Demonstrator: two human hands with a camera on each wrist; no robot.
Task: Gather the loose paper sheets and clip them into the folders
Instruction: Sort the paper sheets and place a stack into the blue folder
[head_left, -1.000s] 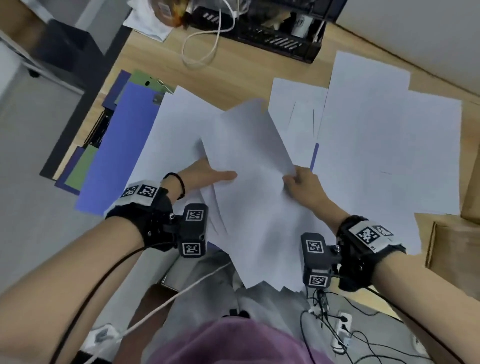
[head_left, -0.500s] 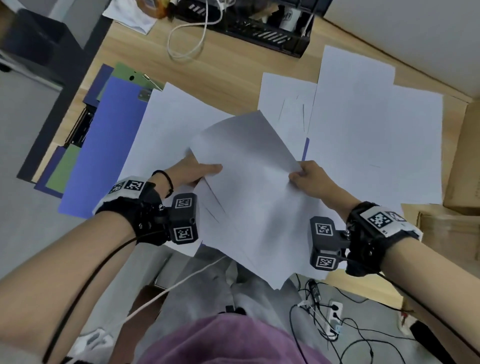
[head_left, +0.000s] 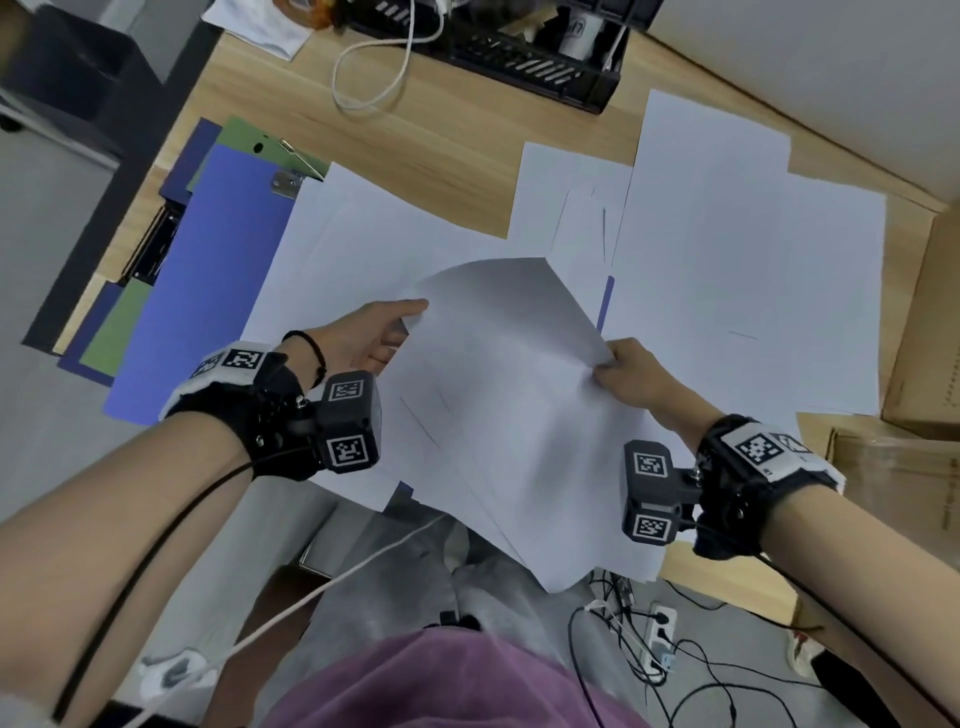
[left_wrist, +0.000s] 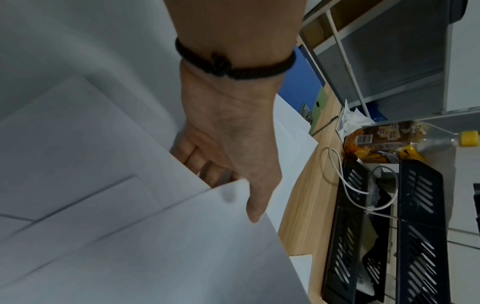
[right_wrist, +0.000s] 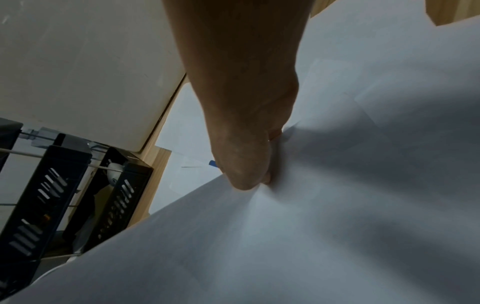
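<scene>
A fanned stack of white paper sheets (head_left: 509, 415) is lifted off the desk's near edge, held between both hands. My left hand (head_left: 379, 338) holds its left edge, thumb on top and fingers (left_wrist: 197, 162) underneath. My right hand (head_left: 623, 371) pinches the right edge, crumpling the paper (right_wrist: 285, 205) at the grip. More loose sheets (head_left: 727, 270) lie spread over the desk. A blue folder (head_left: 202, 291) with a metal clip (head_left: 284, 183) lies at the left on a green folder (head_left: 244, 137). Another blue folder's edge (head_left: 605, 306) peeks out under the sheets.
A black desk organiser (head_left: 524, 52) and a white cable (head_left: 374, 78) sit at the desk's far edge, with a bottle (left_wrist: 405, 139) beside them. Cardboard boxes (head_left: 904, 467) stand at the right. A power strip and wires (head_left: 660, 639) lie on the floor below the desk.
The held stack has turned and tipped so its far corner sits lower. The right hand slid right along the edge; the left thumb moved up to the stack's left corner.
</scene>
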